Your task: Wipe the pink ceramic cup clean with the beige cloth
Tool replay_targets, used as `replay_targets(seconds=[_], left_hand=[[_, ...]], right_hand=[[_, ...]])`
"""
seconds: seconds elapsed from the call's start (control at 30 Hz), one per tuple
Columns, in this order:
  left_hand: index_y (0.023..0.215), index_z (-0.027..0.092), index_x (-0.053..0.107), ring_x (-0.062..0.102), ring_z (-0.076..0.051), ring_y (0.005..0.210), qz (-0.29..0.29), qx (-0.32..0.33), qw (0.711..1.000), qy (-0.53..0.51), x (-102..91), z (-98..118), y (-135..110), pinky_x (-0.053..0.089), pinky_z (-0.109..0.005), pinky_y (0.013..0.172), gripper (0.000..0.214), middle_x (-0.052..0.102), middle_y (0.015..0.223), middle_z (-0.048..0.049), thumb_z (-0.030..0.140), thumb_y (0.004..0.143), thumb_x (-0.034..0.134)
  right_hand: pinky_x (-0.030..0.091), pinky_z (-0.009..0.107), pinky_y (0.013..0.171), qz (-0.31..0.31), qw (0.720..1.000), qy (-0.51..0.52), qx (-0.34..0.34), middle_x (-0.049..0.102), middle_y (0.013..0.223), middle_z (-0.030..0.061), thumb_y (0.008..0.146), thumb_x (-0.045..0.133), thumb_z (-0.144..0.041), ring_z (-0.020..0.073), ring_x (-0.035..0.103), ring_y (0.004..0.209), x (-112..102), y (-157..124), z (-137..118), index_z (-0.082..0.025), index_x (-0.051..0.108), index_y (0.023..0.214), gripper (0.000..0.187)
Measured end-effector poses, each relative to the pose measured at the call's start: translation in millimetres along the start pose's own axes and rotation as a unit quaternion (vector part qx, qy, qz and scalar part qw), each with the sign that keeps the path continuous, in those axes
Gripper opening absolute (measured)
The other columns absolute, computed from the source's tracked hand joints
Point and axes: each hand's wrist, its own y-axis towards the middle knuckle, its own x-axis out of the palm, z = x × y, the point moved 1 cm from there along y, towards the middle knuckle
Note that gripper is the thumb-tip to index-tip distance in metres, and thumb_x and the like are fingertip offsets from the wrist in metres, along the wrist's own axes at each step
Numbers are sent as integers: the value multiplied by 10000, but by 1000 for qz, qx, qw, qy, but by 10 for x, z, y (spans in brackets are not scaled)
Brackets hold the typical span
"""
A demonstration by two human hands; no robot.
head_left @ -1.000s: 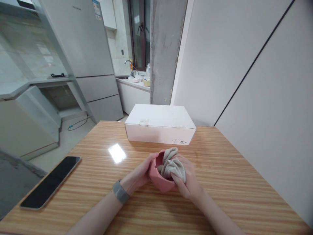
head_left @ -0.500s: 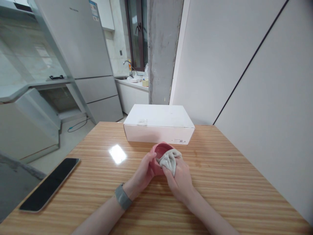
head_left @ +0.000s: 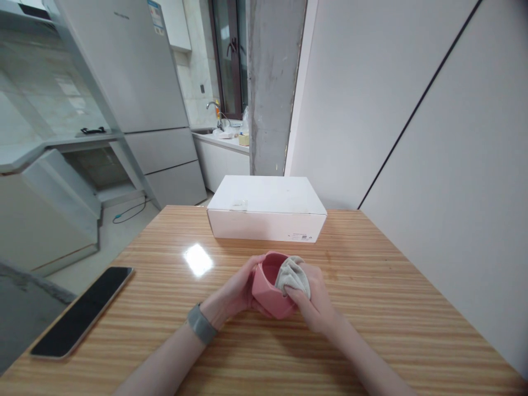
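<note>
My left hand [head_left: 233, 289] grips the left side of a pink faceted pot [head_left: 266, 291], which is tilted so its dark pink inside shows. My right hand [head_left: 313, 300] holds a folded grey cloth [head_left: 292, 276] against the pot's right rim and inner wall. The fingers of that hand also hide part of the pot's right side. A grey band [head_left: 201, 324] circles my left wrist. Both hands are just above the wooden table top [head_left: 350, 286], or resting on it.
A white cardboard box [head_left: 266, 209] stands just beyond the hands at the table's far edge. A black smartphone [head_left: 81, 312] lies face up at the left. Past the table are a pillar, a fridge and a sink counter.
The grey cloth now looks smaller and sits at the pot's right rim, no longer bunched across the opening. The pot has come nearer to me and shows more of its outer faces.
</note>
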Motion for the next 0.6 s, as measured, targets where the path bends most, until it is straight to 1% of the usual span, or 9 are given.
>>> replay_targets(seconds=[0.07,0.17,0.27,0.33,0.4,0.47,0.53,0.6], left_hand=[[1172,148,679,705,-245,824,9,33,999,-11,6,-31,24,541,-309,647,496,739,1076,-124,520,861,572],[1249,167,634,690,-285,929,10,73,997,-11,58,-84,39,565,-348,651,500,699,1184,-138,494,880,547],[1280,162,608,686,-300,934,27,88,996,-11,116,-108,33,575,-382,673,510,696,1174,-151,475,882,544],[1254,146,618,687,-297,906,46,92,995,-12,141,-115,32,572,-386,677,505,706,1136,-155,469,869,563],[1204,143,636,686,-279,873,65,106,992,-21,155,-126,42,565,-367,665,477,717,1081,-142,458,848,599],[1115,143,659,676,-236,779,91,119,988,-36,164,-151,61,550,-328,621,426,730,958,-109,444,815,647],[999,145,670,635,-174,656,121,132,982,-58,176,-184,82,522,-277,574,351,711,804,-55,415,777,697],[907,149,666,595,-129,600,124,153,977,-87,197,-211,93,496,-237,572,271,682,723,-17,356,747,736]], right_hand=[[361,333,616,-2,1000,-28,6,503,607,1,897,366,-266,175,462,591,9,-10,32,-230,390,619,282],[356,327,615,3,998,-64,21,521,620,8,883,378,-254,179,472,604,13,-16,70,-229,391,626,259],[358,327,616,5,995,-94,26,535,616,13,878,378,-241,183,481,601,15,-13,78,-228,404,628,252],[367,333,620,7,993,-112,27,552,615,21,877,378,-235,191,497,605,31,-15,72,-227,424,628,253],[383,343,634,15,991,-132,29,576,621,35,873,390,-235,203,518,617,68,-23,61,-224,456,634,249],[399,355,655,31,986,-157,36,599,632,51,874,409,-239,215,536,634,126,-38,49,-216,497,644,247],[408,368,674,56,979,-191,42,615,650,69,875,425,-242,228,548,656,195,-51,28,-205,538,664,242],[409,375,684,84,970,-225,37,621,668,81,870,438,-234,238,550,676,253,-55,-7,-198,561,683,227]])
